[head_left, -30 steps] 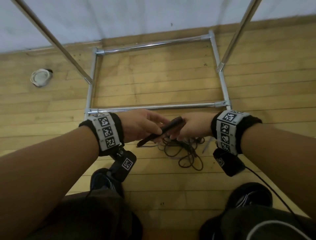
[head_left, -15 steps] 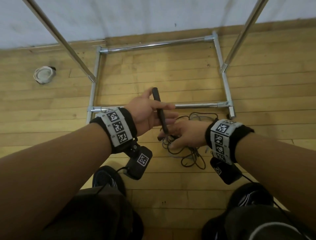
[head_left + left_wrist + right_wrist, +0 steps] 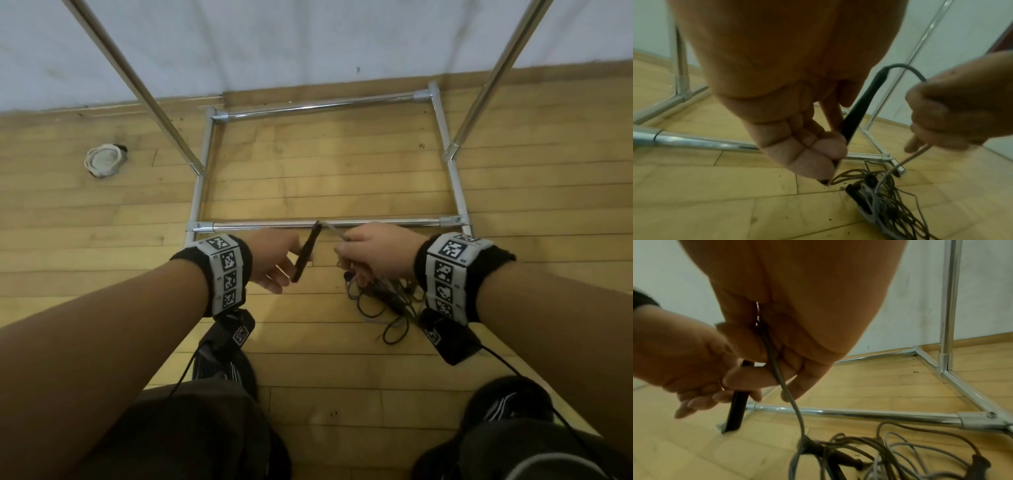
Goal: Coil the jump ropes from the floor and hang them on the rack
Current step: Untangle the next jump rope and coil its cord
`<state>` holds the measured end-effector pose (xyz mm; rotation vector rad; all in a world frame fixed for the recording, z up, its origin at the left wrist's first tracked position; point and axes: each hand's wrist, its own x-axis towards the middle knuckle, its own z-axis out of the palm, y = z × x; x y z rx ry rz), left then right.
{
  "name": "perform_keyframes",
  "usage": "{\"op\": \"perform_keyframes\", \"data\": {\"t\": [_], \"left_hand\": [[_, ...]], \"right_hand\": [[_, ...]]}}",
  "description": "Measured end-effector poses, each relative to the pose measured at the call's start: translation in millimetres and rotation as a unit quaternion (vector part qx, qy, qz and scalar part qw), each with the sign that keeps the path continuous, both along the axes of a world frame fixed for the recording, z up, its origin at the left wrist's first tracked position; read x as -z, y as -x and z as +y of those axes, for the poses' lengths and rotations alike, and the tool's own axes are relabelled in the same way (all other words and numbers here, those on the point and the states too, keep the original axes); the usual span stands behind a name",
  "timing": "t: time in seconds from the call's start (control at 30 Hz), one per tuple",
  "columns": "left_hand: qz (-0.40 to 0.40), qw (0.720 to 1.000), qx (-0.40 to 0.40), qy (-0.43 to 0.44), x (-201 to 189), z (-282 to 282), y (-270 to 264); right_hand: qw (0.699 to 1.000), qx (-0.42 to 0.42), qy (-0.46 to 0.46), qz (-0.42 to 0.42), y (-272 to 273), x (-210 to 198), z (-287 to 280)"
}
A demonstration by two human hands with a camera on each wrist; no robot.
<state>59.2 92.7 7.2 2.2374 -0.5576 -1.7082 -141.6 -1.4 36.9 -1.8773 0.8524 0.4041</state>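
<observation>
Left hand (image 3: 274,255): grips black handle (image 3: 307,251) | Right hand (image 3: 375,251): pinches grey cord (image 3: 777,369) | Tangled ropes (image 3: 383,298): on floor (image 3: 308,171), near rack (image 3: 308,224) bar

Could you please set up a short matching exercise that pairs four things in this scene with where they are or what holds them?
Things:
1. black handle
2. grey cord
3. tangled ropes
4. white coil

Places or states:
A. lying in a heap on the floor under the right wrist
B. gripped by the left hand
C. on the floor to the left of the rack, untouched
D. running through the right hand

Pairs: 1-B, 2-D, 3-A, 4-C
</observation>
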Motion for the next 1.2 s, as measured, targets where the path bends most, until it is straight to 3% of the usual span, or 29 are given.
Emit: {"op": "perform_keyframes", "data": {"t": [0.07, 0.17, 0.33, 0.57, 0.87, 0.97, 1.07, 1.2], "left_hand": [[-0.008, 0.997, 0.067, 0.035, -5, -1, 3], [0.077, 0.980, 0.142, 0.120, -19, -3, 12], [0.154, 0.946, 0.058, 0.278, -58, -14, 22], [0.079, 0.918, -0.008, 0.388, -141, -22, 30], [-0.040, 0.900, 0.074, 0.428, -253, -3, 56], [-0.107, 0.879, 0.115, 0.451, -282, 6, 63], [-0.115, 0.867, 0.089, 0.476, -294, 14, 65], [-0.003, 0.902, 0.002, 0.432, -298, 21, 75]], "right_hand": [[0.999, 0.031, -0.018, -0.024, -1, -15, -1], [0.994, 0.079, -0.031, -0.066, 1, -41, 1], [0.986, 0.104, -0.064, -0.116, 5, -89, 8], [0.970, 0.164, -0.020, -0.177, 22, -169, -4], [0.932, 0.188, 0.088, -0.296, 32, -312, 4], [0.910, 0.208, 0.093, -0.346, 36, -351, 8], [0.906, 0.212, 0.085, -0.356, 37, -362, 12], [0.923, 0.221, 0.069, -0.308, 30, -337, 16]]}}
